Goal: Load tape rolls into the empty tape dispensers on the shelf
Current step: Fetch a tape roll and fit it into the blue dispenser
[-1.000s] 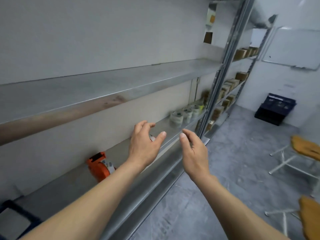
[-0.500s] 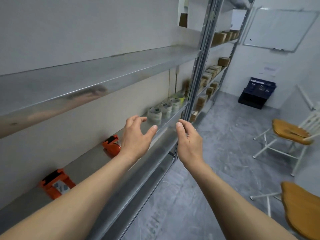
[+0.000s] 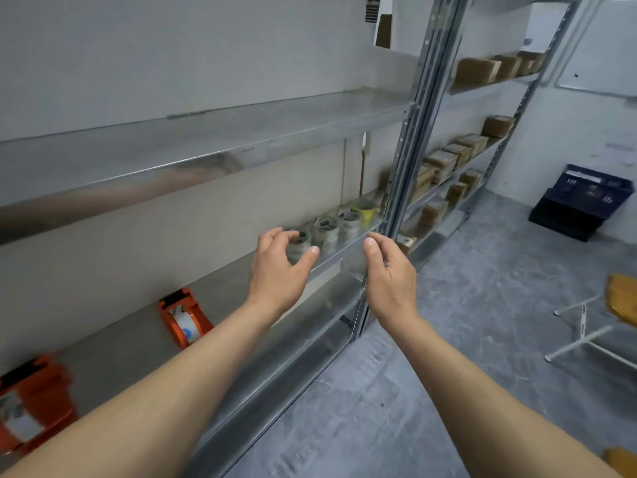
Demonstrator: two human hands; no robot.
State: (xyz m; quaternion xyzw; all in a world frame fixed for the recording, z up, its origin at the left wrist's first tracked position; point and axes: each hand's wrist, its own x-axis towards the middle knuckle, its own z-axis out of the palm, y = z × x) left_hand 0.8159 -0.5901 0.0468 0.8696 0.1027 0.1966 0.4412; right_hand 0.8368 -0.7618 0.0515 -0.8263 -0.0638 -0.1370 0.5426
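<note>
Several clear tape rolls [image 3: 325, 231] stand in a row on the metal shelf [image 3: 144, 336], with a yellow roll [image 3: 365, 208] at the far end. My left hand [image 3: 275, 270] hovers open just in front of the nearest roll [image 3: 299, 243], fingers curled around it without touching that I can tell. My right hand [image 3: 391, 274] is open beside the shelf's front edge, holding nothing. Two orange tape dispensers lie on the same shelf: one [image 3: 184, 315] with a roll in it at the middle left, another [image 3: 32, 401] blurred at the bottom left.
A steel upright [image 3: 410, 139] divides this bay from a further bay holding brown boxes [image 3: 444, 160]. An upper shelf [image 3: 206, 136] runs overhead. A dark blue crate [image 3: 584, 201] sits on the grey floor at right, near a white-legged chair [image 3: 606, 322].
The view has moved along the shelf toward the tape rolls. Both hands have advanced, the left now reaching the nearest roll. A second dispenser has come into view at the left.
</note>
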